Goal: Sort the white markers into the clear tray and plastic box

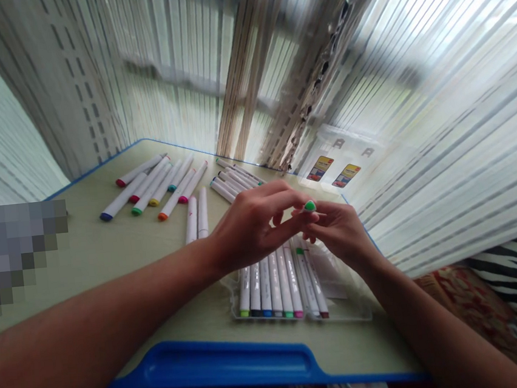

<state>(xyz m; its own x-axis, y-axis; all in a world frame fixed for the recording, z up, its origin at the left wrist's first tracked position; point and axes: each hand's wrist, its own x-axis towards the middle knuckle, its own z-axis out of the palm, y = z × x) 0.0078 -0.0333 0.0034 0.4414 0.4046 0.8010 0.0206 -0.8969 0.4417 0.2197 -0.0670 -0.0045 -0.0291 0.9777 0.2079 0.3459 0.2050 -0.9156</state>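
A white marker with a green end point(309, 206) is held up above the case, pointing toward me. My left hand point(261, 221) pinches it between thumb and fingers. From the other side my right hand point(337, 226) closes its fingertips on the same marker, most of which the hands hide. Below them lies a clear plastic case point(356, 314) with a row of white markers point(275, 287) in its left and middle part. Their ends are yellow-green, black, blue, grey, green, pink and brown.
Loose markers with coloured ends point(161, 185) lie at the back left of the table point(124, 274). Two more markers point(196, 215) lie near my left wrist, and another group point(238, 177) behind my hands. A clear lid with labels point(332, 156) stands at the back right. Curtains hang behind.
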